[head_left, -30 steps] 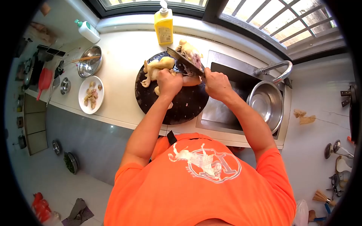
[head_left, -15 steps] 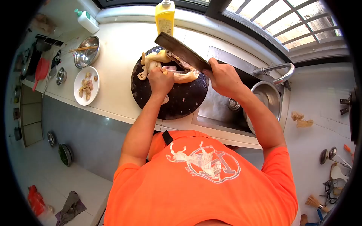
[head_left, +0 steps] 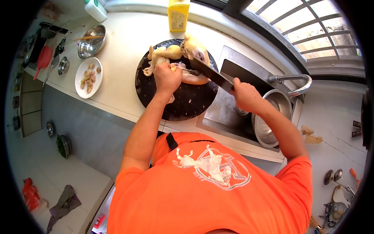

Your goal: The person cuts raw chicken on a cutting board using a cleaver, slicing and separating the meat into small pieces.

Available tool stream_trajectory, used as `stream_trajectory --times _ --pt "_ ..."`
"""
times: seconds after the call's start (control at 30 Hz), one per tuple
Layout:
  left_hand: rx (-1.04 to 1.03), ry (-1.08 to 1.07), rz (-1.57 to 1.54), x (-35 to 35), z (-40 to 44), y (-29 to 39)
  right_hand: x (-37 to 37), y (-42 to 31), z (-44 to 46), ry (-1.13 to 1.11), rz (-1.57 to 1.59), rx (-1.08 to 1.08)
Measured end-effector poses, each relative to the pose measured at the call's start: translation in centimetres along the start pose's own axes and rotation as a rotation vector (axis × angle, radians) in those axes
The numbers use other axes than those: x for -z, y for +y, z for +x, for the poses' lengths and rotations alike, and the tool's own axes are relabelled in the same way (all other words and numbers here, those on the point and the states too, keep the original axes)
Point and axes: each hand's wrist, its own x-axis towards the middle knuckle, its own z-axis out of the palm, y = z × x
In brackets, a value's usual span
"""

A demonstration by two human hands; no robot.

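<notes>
Raw poultry (head_left: pixel 194 48) lies opened up on a round dark cutting board (head_left: pixel 183 107). Fingers closed, my left hand (head_left: pixel 167 78) grips part of the bird near its middle. My right hand (head_left: pixel 246 95) is closed around the handle of a cleaver (head_left: pixel 212 74), which the fingers hide. The cleaver's blade slants up and left, its far end at the bird's right part. Whether the edge touches the meat cannot be made out.
Right of the board is a sink (head_left: pixel 222 113) with a metal basin (head_left: pixel 269 130) and a faucet (head_left: pixel 298 89). A yellow bottle (head_left: pixel 178 17) stands behind the board. To the left are a white plate with meat pieces (head_left: pixel 89 78) and a steel bowl (head_left: pixel 91 43).
Since half a second ago, the cleaver has swung lower and right with my right hand, its tip now at the bird. The bird's right part has shifted up and right. My left hand keeps its grip.
</notes>
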Motion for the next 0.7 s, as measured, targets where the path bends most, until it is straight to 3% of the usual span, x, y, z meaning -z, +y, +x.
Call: stream_trajectory --times 0.1,0.2,0.37,0.7 --pt "0.024 -0.081 0.054 0.4 -0.9 0.6 0.7 1.6 -1.7 -0.049 -0.037 -0.013" --pt "-0.111 -0.038 0.008 0.7 -1.3 1.9 0.3 -0.2 -2.8 -0.055 -0.019 -0.076" --pt "-0.178 -0.016 0.040 -0.2 -1.0 1.5 -3.0 0.3 -4.0 0.143 0.191 -0.028" --pt "-0.009 -0.037 0.027 0.5 -1.3 0.6 0.9 -3.8 -1.2 0.495 0.175 0.180"
